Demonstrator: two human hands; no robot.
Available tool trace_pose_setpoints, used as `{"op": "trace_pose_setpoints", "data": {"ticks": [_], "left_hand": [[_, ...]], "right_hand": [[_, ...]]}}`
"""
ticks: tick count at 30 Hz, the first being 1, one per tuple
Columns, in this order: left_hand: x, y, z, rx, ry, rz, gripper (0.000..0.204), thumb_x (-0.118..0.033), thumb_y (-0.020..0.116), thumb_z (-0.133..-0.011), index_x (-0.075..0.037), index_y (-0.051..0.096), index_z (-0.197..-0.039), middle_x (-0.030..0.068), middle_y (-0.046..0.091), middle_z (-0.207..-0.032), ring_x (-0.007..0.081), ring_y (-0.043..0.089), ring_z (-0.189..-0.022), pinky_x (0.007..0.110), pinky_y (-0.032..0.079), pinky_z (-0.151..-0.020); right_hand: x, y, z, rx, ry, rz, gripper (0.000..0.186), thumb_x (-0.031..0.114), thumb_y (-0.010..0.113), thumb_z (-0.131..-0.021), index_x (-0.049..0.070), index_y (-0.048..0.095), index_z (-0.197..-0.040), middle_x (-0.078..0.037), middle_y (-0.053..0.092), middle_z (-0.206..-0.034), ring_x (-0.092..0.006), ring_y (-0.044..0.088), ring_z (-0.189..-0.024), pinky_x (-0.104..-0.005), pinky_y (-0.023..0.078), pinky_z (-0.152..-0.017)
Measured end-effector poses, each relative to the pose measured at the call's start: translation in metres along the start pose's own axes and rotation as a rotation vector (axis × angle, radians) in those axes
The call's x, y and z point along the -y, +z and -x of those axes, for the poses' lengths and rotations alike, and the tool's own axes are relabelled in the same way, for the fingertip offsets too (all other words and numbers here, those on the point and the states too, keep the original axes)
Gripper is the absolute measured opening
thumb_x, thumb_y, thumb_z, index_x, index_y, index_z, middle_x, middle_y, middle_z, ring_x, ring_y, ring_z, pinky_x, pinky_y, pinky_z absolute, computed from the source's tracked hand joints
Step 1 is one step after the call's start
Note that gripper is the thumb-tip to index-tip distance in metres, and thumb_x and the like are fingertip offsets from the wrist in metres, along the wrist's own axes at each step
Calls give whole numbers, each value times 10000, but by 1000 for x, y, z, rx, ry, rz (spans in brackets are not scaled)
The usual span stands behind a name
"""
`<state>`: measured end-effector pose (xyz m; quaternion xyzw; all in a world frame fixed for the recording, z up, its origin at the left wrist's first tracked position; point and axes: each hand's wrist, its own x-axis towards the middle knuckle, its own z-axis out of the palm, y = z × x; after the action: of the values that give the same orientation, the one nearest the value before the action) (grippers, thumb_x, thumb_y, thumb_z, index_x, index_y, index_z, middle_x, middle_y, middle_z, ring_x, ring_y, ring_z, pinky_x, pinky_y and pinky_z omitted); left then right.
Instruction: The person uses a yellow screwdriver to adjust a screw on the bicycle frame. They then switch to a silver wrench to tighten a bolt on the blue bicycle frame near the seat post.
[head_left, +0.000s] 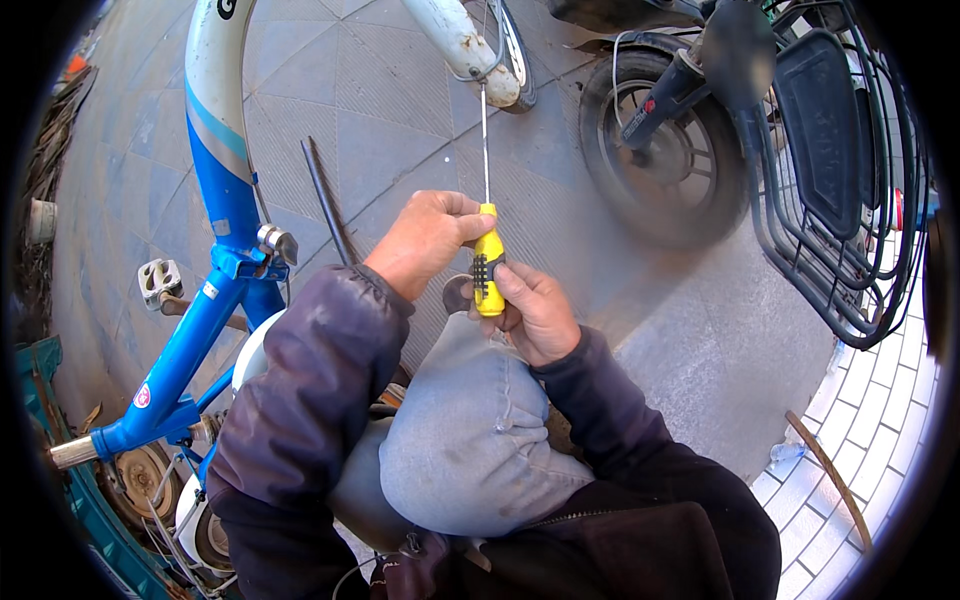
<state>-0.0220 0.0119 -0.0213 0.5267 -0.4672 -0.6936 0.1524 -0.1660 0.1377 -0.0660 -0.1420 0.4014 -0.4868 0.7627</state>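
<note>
A screwdriver (488, 245) with a yellow and black handle and a long thin metal shaft is between my two hands. The thumb and fingers of my left hand (428, 235) pinch the top of the handle where the shaft starts. Lower on the same handle, my right hand (535, 312) grips with its thumb along the side. The shaft points away from me, and its far end meets the lower edge of a scuffed white fender (462, 45) over a small wheel (518, 60). Whether the tip sits in a screw there is too small to tell.
To the left stands a blue and white bicycle frame (205, 320) with a pedal (158, 283). A dark bar (328, 205) lies on the paving. At right is an electric scooter's front wheel (665, 150) with a black wire basket (830, 200). A stick (830, 478) leans against white tiles (870, 440).
</note>
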Motion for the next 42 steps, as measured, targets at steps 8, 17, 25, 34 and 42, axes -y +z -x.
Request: {"op": "trace_pose_setpoints", "data": {"ticks": [8,17,25,34,42], "left_hand": [[-4,1,1,-5,11,-104,350,-182,750,-865,106,696,-1055,193,707,-980,244,654,-957,352,485,-919],[4,-3,-3,70,-2,29,303,-217,714,-922,33,690,-1092,94,686,-923,175,605,-883,332,472,-884],[0,-1,-1,19,24,-119,320,-233,725,-910,38,693,-1078,94,677,-923,167,590,-869,319,467,-860],[5,-4,-5,63,20,-81,305,-237,697,-939,38,694,-1070,89,672,-920,154,576,-865,316,465,-840],[8,-3,-7,92,-5,-47,300,-224,635,-988,49,683,-1103,122,708,-967,202,642,-933,359,476,-943]], "right_hand": [[-1,3,-1,-41,-19,57,416,342,582,-1036,-5,574,-1264,-108,691,-1036,-132,675,-825,-235,555,-677],[2,2,-1,15,-18,15,435,325,576,-1038,-5,541,-1320,-113,686,-1070,-147,683,-860,-239,570,-690],[1,7,-1,-54,-37,45,367,303,626,-1015,-3,590,-1214,-68,660,-967,-121,658,-809,-238,562,-661],[1,13,-1,-155,-40,187,592,238,730,-939,-72,420,-1336,-122,621,-1088,-161,659,-864,-264,578,-672],[-1,11,-3,-188,-41,116,525,215,724,-943,-60,443,-1291,-107,638,-1029,-148,659,-792,-272,577,-674]]}}
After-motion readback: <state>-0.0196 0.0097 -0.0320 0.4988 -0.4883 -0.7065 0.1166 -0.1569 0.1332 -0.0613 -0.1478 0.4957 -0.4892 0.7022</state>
